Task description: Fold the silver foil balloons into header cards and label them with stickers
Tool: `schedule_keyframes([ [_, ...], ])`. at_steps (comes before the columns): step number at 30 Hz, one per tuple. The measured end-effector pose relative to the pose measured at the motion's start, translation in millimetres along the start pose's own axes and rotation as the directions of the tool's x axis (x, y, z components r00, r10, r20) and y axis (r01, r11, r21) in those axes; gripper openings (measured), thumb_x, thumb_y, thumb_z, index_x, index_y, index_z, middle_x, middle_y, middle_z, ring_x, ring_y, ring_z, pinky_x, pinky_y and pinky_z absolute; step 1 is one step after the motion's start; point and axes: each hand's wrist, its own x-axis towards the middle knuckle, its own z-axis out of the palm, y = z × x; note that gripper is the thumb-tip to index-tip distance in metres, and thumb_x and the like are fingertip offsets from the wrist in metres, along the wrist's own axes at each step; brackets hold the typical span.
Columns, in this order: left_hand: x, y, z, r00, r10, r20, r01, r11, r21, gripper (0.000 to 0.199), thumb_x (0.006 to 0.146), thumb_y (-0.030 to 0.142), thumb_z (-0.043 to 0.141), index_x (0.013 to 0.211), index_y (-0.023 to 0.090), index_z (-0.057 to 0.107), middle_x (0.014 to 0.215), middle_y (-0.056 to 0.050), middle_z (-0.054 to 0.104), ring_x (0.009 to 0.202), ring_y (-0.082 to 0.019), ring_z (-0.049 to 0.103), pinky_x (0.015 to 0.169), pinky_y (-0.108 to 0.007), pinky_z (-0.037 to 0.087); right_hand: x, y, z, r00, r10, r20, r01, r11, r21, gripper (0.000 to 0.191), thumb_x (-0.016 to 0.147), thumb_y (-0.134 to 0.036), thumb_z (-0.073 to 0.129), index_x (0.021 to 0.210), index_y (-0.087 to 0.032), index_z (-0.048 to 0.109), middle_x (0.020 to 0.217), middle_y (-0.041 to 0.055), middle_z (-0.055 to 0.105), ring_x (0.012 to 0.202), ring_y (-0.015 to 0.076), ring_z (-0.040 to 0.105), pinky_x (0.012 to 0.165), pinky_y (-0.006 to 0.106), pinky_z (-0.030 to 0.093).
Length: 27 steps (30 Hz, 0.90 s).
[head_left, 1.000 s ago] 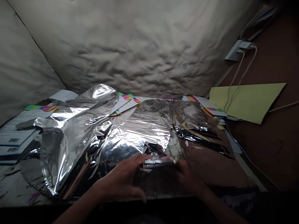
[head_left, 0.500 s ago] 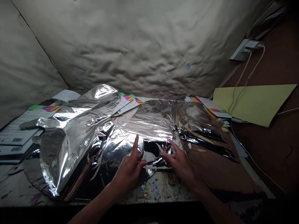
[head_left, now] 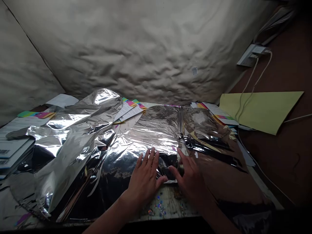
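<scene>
A large crumpled sheet of silver foil (head_left: 136,143) covers most of the tabletop, with a raised, creased part at the left. My left hand (head_left: 145,180) lies flat on the foil with its fingers spread. My right hand (head_left: 190,182) rests on a dark, shiny flap of foil (head_left: 168,165) beside a narrow vertical fold (head_left: 181,152), its fingers apart. The flap lies between my hands, partly hidden by my fingers. Small iridescent sequins (head_left: 158,205) lie on the bare, stained tabletop (head_left: 175,208) just below my hands.
Printed booklets (head_left: 12,143) lie at the left, and papers with coloured tabs (head_left: 129,109) stick out behind the foil. A cream cloth (head_left: 122,52) hangs behind the table. At the right, a yellow-green card (head_left: 258,110) and white cables (head_left: 246,84) lie on a brown surface.
The dark foil flap held between my hands now lies lower and flatter. My hands have spread out on the foil, and my view has shifted slightly.
</scene>
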Motion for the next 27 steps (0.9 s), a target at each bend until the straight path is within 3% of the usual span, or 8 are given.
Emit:
schedule_keyframes([
  [3, -2.0, 0.5, -3.1, 1.000, 0.003, 0.024, -0.004, 1.000, 0.014, 0.077, 0.094, 0.054, 0.045, 0.154, 0.011, 0.023, 0.161, -0.016, 0.023, 0.149, -0.032, 0.018, 0.118, -0.052, 0.022, 6.6, 0.5, 4.1, 0.963, -0.256, 0.089, 0.265, 0.957, -0.117, 0.060, 0.097, -0.039, 0.051, 0.152, -0.021, 0.033, 0.151, 0.0135, 0.042, 0.141, 0.0320, 0.034, 0.112, 0.051, 0.033],
  [7, -1.0, 1.2, -7.2, 0.998, -0.004, 0.060, 0.003, 1.000, 0.006, 0.076, 0.089, 0.042, 0.051, 0.154, 0.011, 0.024, 0.161, -0.017, 0.021, 0.149, -0.031, 0.017, 0.119, -0.048, 0.023, 10.2, 5.6, 18.0, 0.878, -0.276, 0.391, 0.343, 0.933, -0.110, 0.066, 0.099, -0.050, 0.042, 0.156, -0.020, 0.023, 0.161, 0.0096, 0.025, 0.149, 0.0284, 0.019, 0.119, 0.051, 0.024],
  [15, 3.0, -1.7, -14.1, 0.992, 0.003, 0.126, 0.004, 0.998, -0.061, 0.079, 0.090, 0.050, 0.049, 0.153, 0.007, 0.026, 0.160, -0.020, 0.022, 0.149, -0.031, 0.017, 0.119, -0.046, 0.023, 16.9, 6.4, 15.7, 0.857, -0.167, 0.488, 0.152, 0.986, 0.072, 0.071, 0.098, -0.058, 0.039, 0.156, -0.019, 0.024, 0.162, 0.0089, 0.019, 0.150, 0.0266, 0.015, 0.121, 0.050, 0.016],
  [18, -6.7, -6.5, -20.7, 0.984, 0.026, 0.178, -0.012, 0.997, -0.076, 0.083, 0.092, 0.062, 0.041, 0.154, 0.009, 0.024, 0.160, -0.018, 0.021, 0.149, -0.032, 0.017, 0.118, -0.049, 0.025, 1.0, 1.0, -5.5, 0.945, -0.055, 0.324, -0.060, 0.940, 0.336, 0.066, 0.096, -0.060, 0.040, 0.150, -0.023, 0.038, 0.158, 0.0094, 0.034, 0.147, 0.0269, 0.027, 0.120, 0.050, 0.018],
  [20, -20.2, -10.4, -25.7, 0.981, 0.045, 0.190, -0.031, 0.997, -0.077, 0.083, 0.093, 0.065, 0.036, 0.155, 0.012, 0.022, 0.161, -0.017, 0.019, 0.149, -0.033, 0.017, 0.117, -0.051, 0.025, -28.3, 0.0, -18.1, 0.962, 0.212, 0.174, -0.274, 0.780, 0.562, 0.060, 0.095, -0.064, 0.038, 0.135, -0.023, 0.057, 0.139, 0.0124, 0.058, 0.131, 0.0283, 0.051, 0.113, 0.049, 0.033],
  [22, -37.3, -12.8, -30.9, 0.981, 0.062, 0.183, -0.049, 0.996, -0.073, 0.082, 0.094, 0.065, 0.034, 0.156, 0.014, 0.019, 0.161, -0.015, 0.018, 0.149, -0.033, 0.018, 0.116, -0.052, 0.025, -67.7, 0.1, -23.1, 0.822, 0.465, 0.329, -0.546, 0.477, 0.689, 0.069, 0.091, -0.074, 0.034, 0.107, -0.018, 0.071, 0.100, 0.0149, 0.075, 0.093, 0.0280, 0.071, 0.090, 0.046, 0.052],
  [25, -61.3, -10.3, -37.7, 0.978, 0.132, 0.163, -0.122, 0.990, -0.075, 0.080, 0.096, 0.061, 0.035, 0.157, 0.016, 0.012, 0.161, -0.014, 0.019, 0.149, -0.032, 0.019, 0.117, -0.051, 0.024, -122.2, -6.3, -14.8, 0.472, 0.459, 0.753, -0.869, 0.096, 0.485, 0.083, 0.075, -0.089, 0.041, 0.087, -0.013, 0.074, 0.075, 0.0162, 0.074, 0.064, 0.0258, 0.071, 0.067, 0.039, 0.054],
  [27, -73.3, -4.6, -38.3, 0.966, 0.217, 0.141, -0.207, 0.975, -0.086, 0.083, 0.095, 0.061, 0.038, 0.157, 0.016, 0.008, 0.161, -0.014, 0.020, 0.148, -0.032, 0.020, 0.118, -0.048, 0.023, -141.9, -17.3, -4.1, 0.433, 0.395, 0.810, -0.878, -0.017, 0.478, 0.082, 0.064, -0.089, 0.056, 0.092, -0.014, 0.075, 0.091, 0.0168, 0.076, 0.083, 0.0290, 0.073, 0.076, 0.039, 0.054],
])
